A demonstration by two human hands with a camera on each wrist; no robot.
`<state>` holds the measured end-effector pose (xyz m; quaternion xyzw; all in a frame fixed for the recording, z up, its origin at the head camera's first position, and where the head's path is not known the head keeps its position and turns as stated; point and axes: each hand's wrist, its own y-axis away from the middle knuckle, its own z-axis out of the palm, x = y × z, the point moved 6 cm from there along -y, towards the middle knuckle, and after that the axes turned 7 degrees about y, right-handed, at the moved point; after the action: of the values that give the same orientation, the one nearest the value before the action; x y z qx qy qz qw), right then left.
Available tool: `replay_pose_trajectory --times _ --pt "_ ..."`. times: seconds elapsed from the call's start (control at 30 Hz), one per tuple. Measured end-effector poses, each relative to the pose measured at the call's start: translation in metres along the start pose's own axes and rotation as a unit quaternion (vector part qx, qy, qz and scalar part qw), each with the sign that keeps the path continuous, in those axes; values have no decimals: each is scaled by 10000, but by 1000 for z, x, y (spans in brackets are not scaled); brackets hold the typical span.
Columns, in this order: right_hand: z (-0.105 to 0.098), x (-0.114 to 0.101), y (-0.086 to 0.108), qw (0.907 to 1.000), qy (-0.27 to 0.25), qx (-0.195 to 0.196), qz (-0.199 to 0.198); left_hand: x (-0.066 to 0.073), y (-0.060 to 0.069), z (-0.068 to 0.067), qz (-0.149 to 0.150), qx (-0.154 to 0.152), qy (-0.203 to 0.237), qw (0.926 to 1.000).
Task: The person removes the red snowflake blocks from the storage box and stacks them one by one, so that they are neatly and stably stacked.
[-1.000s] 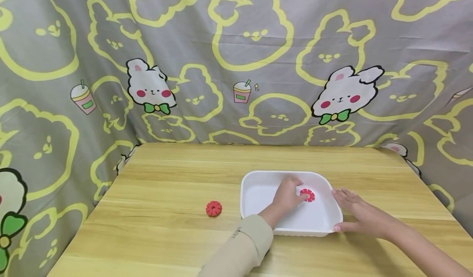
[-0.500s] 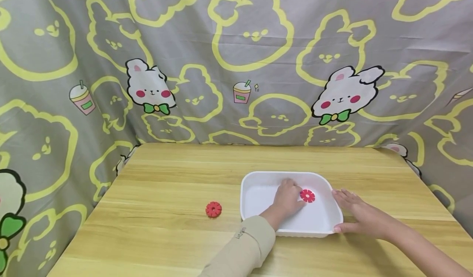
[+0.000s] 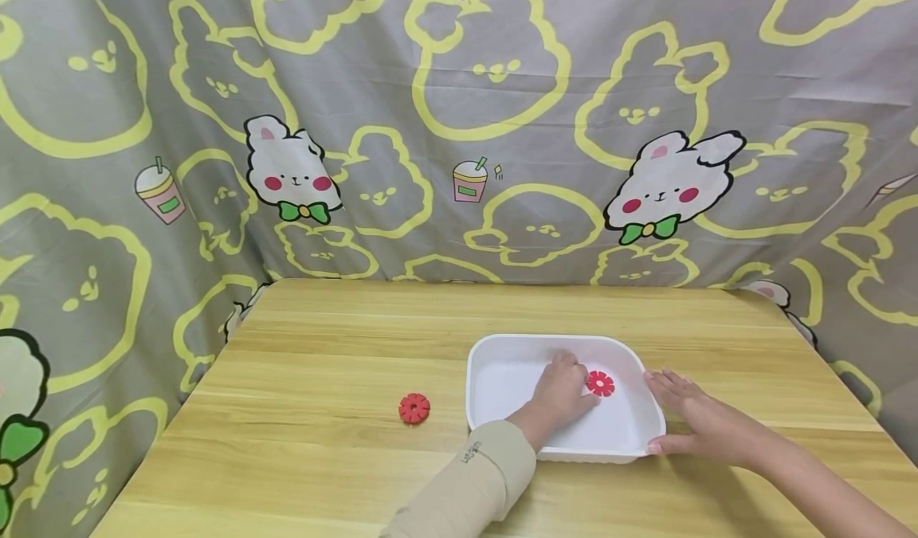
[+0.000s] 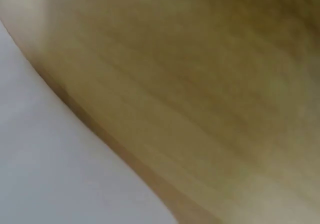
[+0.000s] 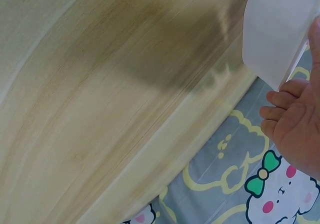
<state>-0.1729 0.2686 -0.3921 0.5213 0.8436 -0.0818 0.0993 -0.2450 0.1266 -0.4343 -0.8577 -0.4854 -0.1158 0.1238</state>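
A white plastic tray (image 3: 502, 398) stands on the table, with a red notched disc (image 3: 601, 383) lying inside towards its right end. My left hand (image 3: 559, 390) reaches into the tray just left of this disc, fingers bent downward and thumb near the disc's front. Its palm side is hidden, so a grip cannot be told. The right hand (image 3: 699, 418) rests against the tray's right end, fingers extended and thumb at the front corner. In the right wrist view this hand (image 5: 300, 119) touches the white tray (image 5: 280, 29). A second red notched disc (image 3: 414, 408) lies left of the tray.
The wooden table (image 3: 301, 378) reaches back to a grey patterned curtain (image 3: 387, 84), which also hangs at both sides. In the left wrist view only blurred wood (image 4: 175, 109) and a white surface (image 4: 50, 159) show.
The left thumb has drawn back from over the disc in the tray, and the left fingers are now more bent. That disc has shifted slightly right. The right hand has stayed put.
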Motion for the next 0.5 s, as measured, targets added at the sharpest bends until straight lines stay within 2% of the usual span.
replay_pose_trajectory --times 0.1,0.2,0.37,0.5 --pt "0 0 0 10000 -10 20 -18 1 -1 1 -32 -75 33 10000" --pt "0 1 0 10000 26 66 -33 1 -3 1 -2 -67 -131 9999" --pt "0 1 1 9999 57 110 -29 1 -6 0 250 -169 -502 9983" --pt "0 1 1 9999 23 126 -14 2 -7 2 369 -393 -543 9971"
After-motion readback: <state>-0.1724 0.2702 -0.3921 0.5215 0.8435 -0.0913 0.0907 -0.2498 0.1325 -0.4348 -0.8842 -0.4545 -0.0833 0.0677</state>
